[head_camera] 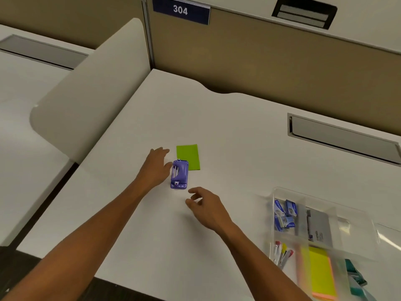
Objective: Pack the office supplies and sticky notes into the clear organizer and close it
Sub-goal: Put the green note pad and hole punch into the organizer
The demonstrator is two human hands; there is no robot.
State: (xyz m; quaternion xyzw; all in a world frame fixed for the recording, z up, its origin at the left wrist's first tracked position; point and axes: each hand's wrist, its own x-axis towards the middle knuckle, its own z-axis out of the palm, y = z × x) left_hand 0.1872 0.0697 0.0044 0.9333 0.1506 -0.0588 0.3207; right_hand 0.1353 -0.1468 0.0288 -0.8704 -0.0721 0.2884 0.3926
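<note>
Centrally on the white desk point(238, 131) a small purple stapler point(179, 174) was seen lying flat, its far end overlapping the near corner of a green sticky-note pad point(188, 154). The left hand point(156, 167) was placed just beside the stapler's left side, fingers extended and relaxed; the thumb appeared to touch the stapler's edge, though a grip could not be made out. The right hand point(205, 206) was held a little nearer than the stapler, apart from it, fingers loosely curled around nothing. The two hands were kept apart, one on either side of the stapler.

Well to the right, near the desk's front edge, the clear organizer point(355, 216) was seen lying open. Inside it, blue staple boxes point(284, 215) were gathered in a far-left compartment, a grey box point(320, 228) was set beside them, several markers point(282, 253) were laid in a near-left compartment, and a yellow sticky-note stack point(321, 272) was placed next to those. Teal binder clips point(355, 276) were seen at the organizer's near right corner, blurred. A sign reading 304 point(181, 10) was fixed on the partition behind.
</note>
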